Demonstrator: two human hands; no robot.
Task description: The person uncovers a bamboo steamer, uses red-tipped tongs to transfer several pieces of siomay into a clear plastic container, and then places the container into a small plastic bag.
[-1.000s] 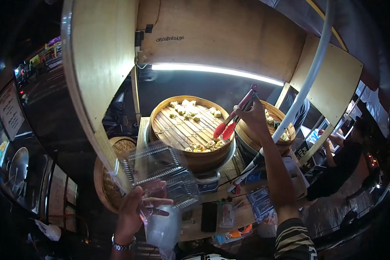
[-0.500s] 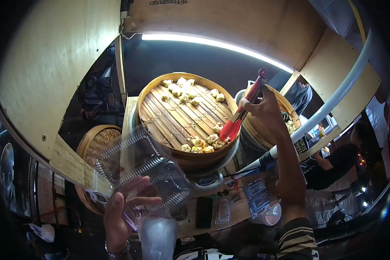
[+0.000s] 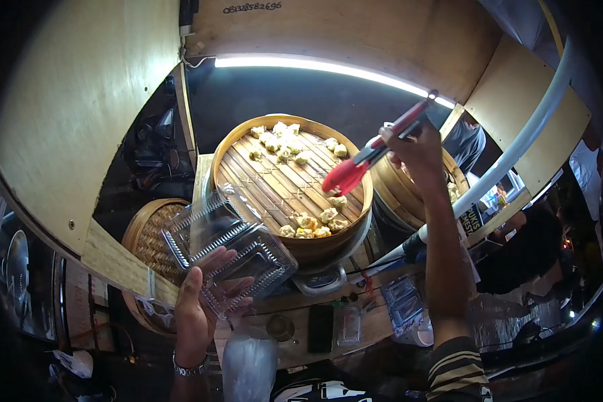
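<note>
A clear plastic clamshell box (image 3: 254, 264), its lid folded open, rests on the spread fingers of my left hand (image 3: 201, 298), with the thumb at its edge. No food shows inside it. My right hand (image 3: 415, 151) is closed round a pair of tongs (image 3: 345, 177) with red tips. The tips point down over the right part of a round bamboo steamer (image 3: 248, 184). Just under them sits a dumpling (image 3: 338, 200); whether the tips touch or grip one, I cannot tell. More dumplings (image 3: 306, 224) lie along the near rim, and another cluster (image 3: 281, 139) lies at the far side.
A second steamer (image 3: 395, 194) stands at the right and a woven bamboo lid (image 3: 155, 234) at the left. A white pole (image 3: 509, 161) slants across the right side. On the near counter are a dark phone (image 3: 320, 328), clear boxes (image 3: 402, 301) and a plastic bag (image 3: 248, 365).
The tongs have moved left and up, from the steamer's right rim to above its slats. My left hand and the clamshell box have shifted slightly right.
</note>
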